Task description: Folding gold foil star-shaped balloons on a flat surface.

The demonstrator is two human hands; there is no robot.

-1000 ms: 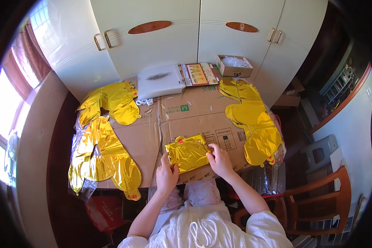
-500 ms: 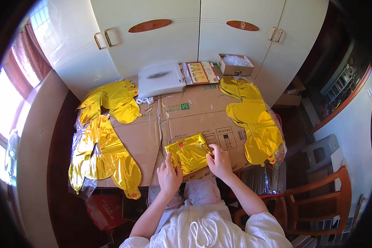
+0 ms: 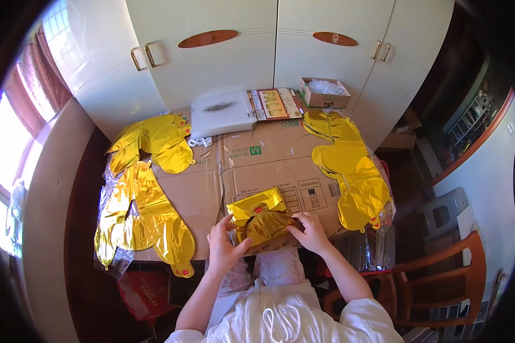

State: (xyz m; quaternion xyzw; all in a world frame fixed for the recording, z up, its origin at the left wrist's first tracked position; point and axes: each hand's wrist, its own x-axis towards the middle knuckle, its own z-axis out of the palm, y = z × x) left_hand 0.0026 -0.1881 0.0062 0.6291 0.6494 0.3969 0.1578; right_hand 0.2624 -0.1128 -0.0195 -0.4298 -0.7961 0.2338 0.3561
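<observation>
A folded gold foil (image 3: 263,222) lies at the near edge of the cardboard (image 3: 269,154) (larger sheets (image 3: 357,171) flank it). The right hand (image 3: 310,233) pinches its right end; the left hand (image 3: 223,244), splayed wide, sits at its left edge.

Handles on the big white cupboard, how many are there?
4: the outer left handle, the inner left handle, the inner right handle and the outer right handle. More could be outside the picture.
</observation>
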